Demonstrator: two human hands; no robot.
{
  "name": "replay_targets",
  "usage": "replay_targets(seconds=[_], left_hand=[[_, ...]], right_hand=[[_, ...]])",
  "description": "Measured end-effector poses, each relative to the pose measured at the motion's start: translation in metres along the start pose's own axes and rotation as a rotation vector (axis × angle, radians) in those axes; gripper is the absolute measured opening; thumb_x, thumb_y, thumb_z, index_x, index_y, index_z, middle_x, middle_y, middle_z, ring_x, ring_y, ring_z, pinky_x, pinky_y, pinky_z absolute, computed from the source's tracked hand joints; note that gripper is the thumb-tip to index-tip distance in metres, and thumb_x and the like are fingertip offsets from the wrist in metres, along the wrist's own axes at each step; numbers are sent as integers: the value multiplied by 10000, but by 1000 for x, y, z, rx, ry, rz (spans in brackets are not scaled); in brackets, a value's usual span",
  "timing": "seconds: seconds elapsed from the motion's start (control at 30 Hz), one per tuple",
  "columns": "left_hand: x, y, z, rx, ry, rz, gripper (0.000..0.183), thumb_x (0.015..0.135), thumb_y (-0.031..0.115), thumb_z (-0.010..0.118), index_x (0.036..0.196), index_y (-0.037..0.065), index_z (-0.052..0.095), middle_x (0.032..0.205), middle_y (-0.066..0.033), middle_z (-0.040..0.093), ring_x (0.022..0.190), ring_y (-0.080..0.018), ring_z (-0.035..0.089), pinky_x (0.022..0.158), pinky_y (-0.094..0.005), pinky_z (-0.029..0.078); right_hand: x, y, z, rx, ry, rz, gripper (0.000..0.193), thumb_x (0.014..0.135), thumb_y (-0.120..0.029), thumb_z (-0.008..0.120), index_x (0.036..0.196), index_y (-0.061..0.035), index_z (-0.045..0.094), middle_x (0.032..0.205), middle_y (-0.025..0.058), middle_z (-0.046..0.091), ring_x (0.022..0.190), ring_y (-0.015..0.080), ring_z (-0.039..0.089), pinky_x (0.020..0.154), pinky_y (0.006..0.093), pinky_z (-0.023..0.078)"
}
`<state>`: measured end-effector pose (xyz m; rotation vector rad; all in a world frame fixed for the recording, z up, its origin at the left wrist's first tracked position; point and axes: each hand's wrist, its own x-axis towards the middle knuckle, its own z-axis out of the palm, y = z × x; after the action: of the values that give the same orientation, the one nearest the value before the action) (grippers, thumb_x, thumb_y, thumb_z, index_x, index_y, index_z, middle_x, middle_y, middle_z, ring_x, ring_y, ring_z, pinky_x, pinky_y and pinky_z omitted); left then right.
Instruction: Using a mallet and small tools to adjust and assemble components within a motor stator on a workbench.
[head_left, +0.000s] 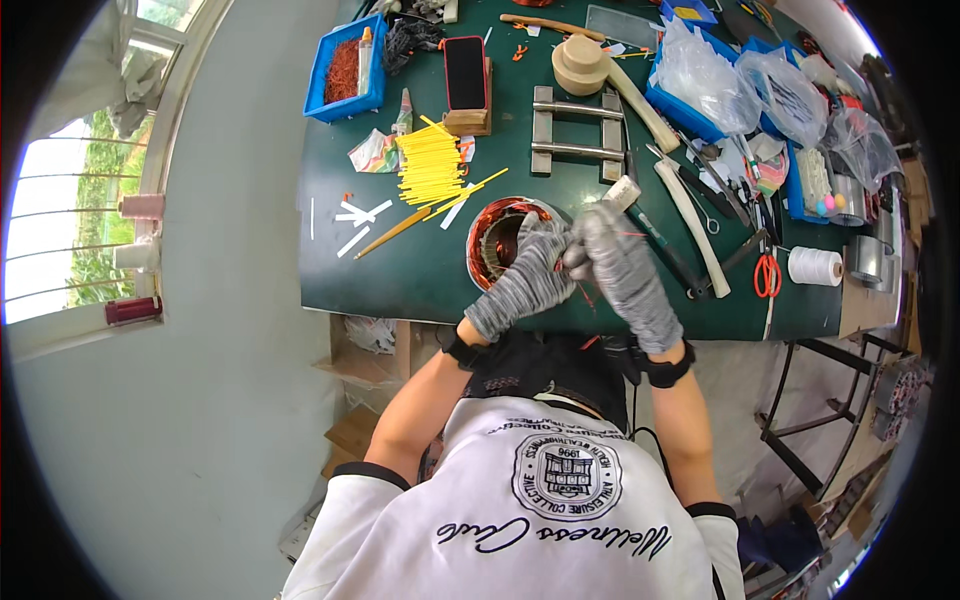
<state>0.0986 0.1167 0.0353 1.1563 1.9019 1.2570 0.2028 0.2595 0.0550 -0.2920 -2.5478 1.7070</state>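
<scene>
- At the near edge of the green table (pixel 365 282): one round coil housing (pixel 481 232), open end up, copper-coloured wire lining its wall.
- Over the housing's right side: left hand (pixel 530 268), grey glove, black wristband; its fingers bunch toward the other hand, and I cannot tell whether they grasp anything.
- Just beside it: right hand (pixel 622 268), grey glove, black wristband; fingers curled inward, tips close against the left hand's. I cannot tell whether it pinches anything.
- Between the two, below the fingers: thin red wires (pixel 588 296); I cannot make out which hand has them.
- Behind the housing, leftward: one pile of yellow sticks (pixel 428 168), several white strips (pixel 365 213), one pointed wooden tool (pixel 395 232).
- Farther back, same side: one red-edged phone (pixel 465 73) on a wooden stand (pixel 468 123); one blue bin (pixel 313 85) of reddish-brown wire scraps (pixel 342 75).
- Behind the hands: one metal bar frame (pixel 543 132), one beige stepped round block (pixel 580 65).
- Right of the hands: one pale curved handle (pixel 692 228), red-handled scissors (pixel 767 276), one white thread spool (pixel 814 266).
- Far right, at the back: I log clear plastic bags (pixel 705 82) over blue bins.
- Far left, off the table: one barred window (pixel 90 215).
</scene>
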Motion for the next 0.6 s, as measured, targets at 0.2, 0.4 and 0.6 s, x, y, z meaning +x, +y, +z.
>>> replay_targets(seconds=[0.2,0.4,0.6], left_hand=[[-15,51,-20,-182,91,-56,122,850,14,474,857,131,440,733,3,415,689,-119,419,605,-243,415],[-27,32,-38,34,223,-48,131,838,-20,531,939,36,591,1034,-106,558,1037,-243,530,935,-348,410],[-44,27,-41,-7,362,1,103,894,38,516,979,34,575,1118,-70,527,1008,-133,514,894,-253,394]], right_hand=[[18,-42,2,840,-144,165,171,930,-128,490,1053,-10,508,928,56,593,761,62,586,716,216,491],[13,9,-9,818,133,55,251,915,-126,481,1134,-4,493,1041,136,593,924,163,596,861,286,474],[4,111,25,-245,126,-36,731,703,-291,712,1289,-5,383,1291,243,401,1201,333,416,1038,407,325]])
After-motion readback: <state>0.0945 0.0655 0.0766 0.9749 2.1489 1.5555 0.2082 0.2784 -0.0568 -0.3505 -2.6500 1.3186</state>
